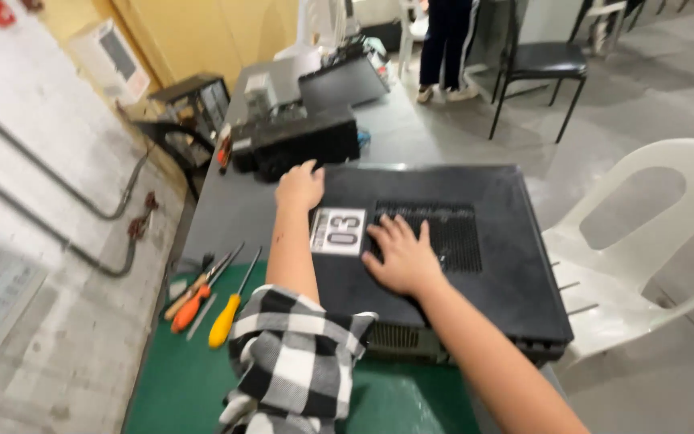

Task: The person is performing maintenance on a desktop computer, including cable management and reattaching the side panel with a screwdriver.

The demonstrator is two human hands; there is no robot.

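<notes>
Hands: left hand (pixel 300 186) rests fingers-spread, gripping nothing, on the far left corner of a black computer case (pixel 475 265) lying flat on the table (pixel 226 213); right hand (pixel 401 255) open on its vented panel. Likely heavy, rigid, smooth; best held by edges. Screwdrivers (pixel 206 297) lie left.

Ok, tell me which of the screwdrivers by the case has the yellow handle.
The yellow-handled screwdriver is the rightmost of the tools, nearest the left arm's checked sleeve. The orange-handled one lies just left of it.
</notes>
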